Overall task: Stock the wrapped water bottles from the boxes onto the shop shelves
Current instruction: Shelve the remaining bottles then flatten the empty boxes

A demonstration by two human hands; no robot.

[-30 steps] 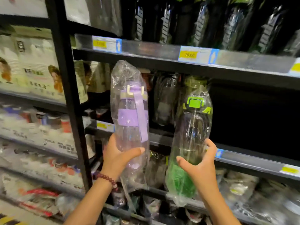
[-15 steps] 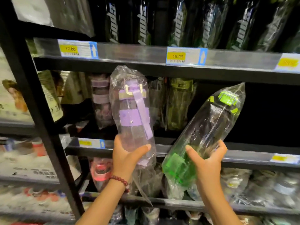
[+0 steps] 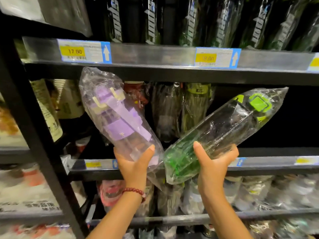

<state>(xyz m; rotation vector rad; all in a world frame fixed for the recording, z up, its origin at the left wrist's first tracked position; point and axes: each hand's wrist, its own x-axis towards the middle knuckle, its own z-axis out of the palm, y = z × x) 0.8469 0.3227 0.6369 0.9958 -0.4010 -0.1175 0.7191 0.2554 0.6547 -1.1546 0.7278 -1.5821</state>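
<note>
The purple wrapped bottle (image 3: 119,125), upright a moment ago, now leans left in the left hand (image 3: 133,167); the right hand (image 3: 213,167) grips the tilted green bottle (image 3: 222,130). Both hover before a black metal shelf (image 3: 172,75) bearing yellow price tags (image 3: 72,51).

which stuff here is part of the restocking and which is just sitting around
In the job:
- purple bottle, gripped by the left hand
- green bottle, gripped by the right hand
- middle shelf

Just there:
- black bottles on the top shelf
- price tags
- boxed goods in the left bay
</note>
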